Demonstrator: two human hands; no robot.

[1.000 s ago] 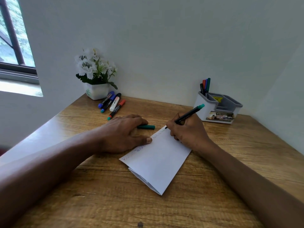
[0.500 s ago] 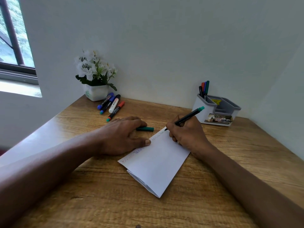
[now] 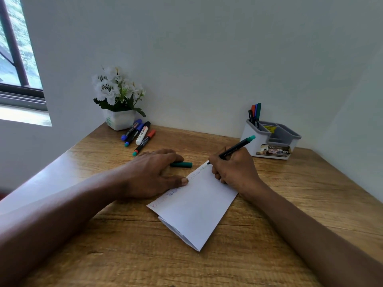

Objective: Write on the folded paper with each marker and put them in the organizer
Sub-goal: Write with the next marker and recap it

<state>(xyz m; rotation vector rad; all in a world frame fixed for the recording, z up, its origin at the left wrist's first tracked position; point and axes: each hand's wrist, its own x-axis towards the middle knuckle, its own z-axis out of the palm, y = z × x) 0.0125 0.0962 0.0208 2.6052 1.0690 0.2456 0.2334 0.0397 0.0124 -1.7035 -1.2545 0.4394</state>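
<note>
A folded white paper [image 3: 199,206] lies on the wooden desk [image 3: 290,193], with faint writing along its upper left edge. My right hand [image 3: 234,168] grips a thin black marker with a green end [image 3: 236,149], its tip on the paper's far corner. My left hand [image 3: 153,172] rests flat on the desk, thumb pressing the paper's left edge. The marker's green cap [image 3: 182,164] lies just beyond my left fingers. Several thicker markers [image 3: 138,134] lie grouped at the back left. The grey and white organizer [image 3: 271,139] stands at the back right and holds several thin markers [image 3: 255,113].
A white pot of white flowers [image 3: 118,104] stands in the back left corner beside the loose markers. Walls close the desk at the back and right. A window [image 3: 16,59] is at the far left.
The marker tip has moved slightly along the paper's far edge. My left hand stays in place on the paper's edge.
</note>
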